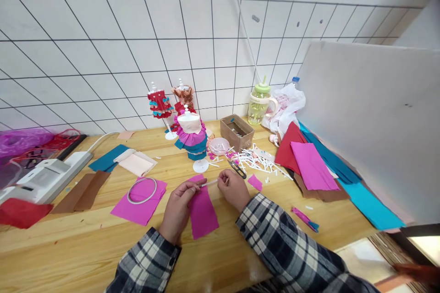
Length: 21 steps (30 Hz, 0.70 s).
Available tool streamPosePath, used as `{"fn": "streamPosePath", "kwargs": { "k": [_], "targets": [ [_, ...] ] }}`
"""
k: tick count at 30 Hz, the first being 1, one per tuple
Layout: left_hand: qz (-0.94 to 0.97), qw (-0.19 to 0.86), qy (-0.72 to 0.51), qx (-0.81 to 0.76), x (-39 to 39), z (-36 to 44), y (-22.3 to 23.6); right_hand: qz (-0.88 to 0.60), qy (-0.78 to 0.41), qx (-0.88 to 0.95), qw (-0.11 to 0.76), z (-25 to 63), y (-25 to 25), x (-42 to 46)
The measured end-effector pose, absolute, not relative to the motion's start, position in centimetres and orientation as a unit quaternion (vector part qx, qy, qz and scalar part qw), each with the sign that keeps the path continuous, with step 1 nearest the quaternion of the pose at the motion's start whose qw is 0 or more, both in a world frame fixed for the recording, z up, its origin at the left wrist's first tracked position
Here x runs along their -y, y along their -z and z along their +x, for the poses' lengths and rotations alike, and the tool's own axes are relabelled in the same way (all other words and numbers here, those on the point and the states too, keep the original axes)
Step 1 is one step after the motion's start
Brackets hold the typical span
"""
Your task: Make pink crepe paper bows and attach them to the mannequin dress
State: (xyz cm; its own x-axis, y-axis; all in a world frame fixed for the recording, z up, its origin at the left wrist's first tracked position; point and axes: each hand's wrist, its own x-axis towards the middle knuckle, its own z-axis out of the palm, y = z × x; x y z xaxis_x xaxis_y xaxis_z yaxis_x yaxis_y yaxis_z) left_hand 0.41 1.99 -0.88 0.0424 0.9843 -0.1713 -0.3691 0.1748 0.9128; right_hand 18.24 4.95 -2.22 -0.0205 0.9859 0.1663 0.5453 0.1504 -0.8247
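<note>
A magenta piece of crepe paper (205, 216) lies on the wooden table in front of me. A thin whitish strip (211, 183), looking like tape, stretches across its upper part. With thumb and fingers my left hand (178, 206) pinches the strip's left end at the paper. My right hand (233, 188), fingers closed, grips the strip's other end to the right of the paper. Just beyond the right hand lie small scissors (238, 169). A small magenta scrap (255, 182) rests to the right. Behind the hands stands a mini dress form (191, 135) in ruffled paper.
Two more dressed forms (160, 104) stand behind. A cardboard box (237, 132), pink bowl (219, 146), white paper scraps (259, 161) and a green-lidded jar (259, 105) are at the back. Colored paper sheets (314, 167) lie right; a ring (154, 188) and power strip (51, 176) lie left.
</note>
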Motion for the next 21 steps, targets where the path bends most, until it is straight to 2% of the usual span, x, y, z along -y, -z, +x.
{"fn": "streamPosePath", "kwargs": {
  "k": [6, 16, 21],
  "targets": [
    [0.217, 0.706, -0.546, -0.395, -2.0, 0.7, 0.1, -0.590, -0.266, 0.668, 0.367, 18.8, 2.5, -5.4],
    [0.188, 0.696, -0.548, -0.425, -2.2, 0.5, -0.5, -0.624, -0.231, 0.685, 0.295, 19.7, 2.3, -5.8],
    [0.181, 0.698, -0.545, -0.428, -2.2, 0.6, -0.6, -0.657, -0.177, 0.689, 0.248, 21.0, 1.6, -6.1]
  ]
}}
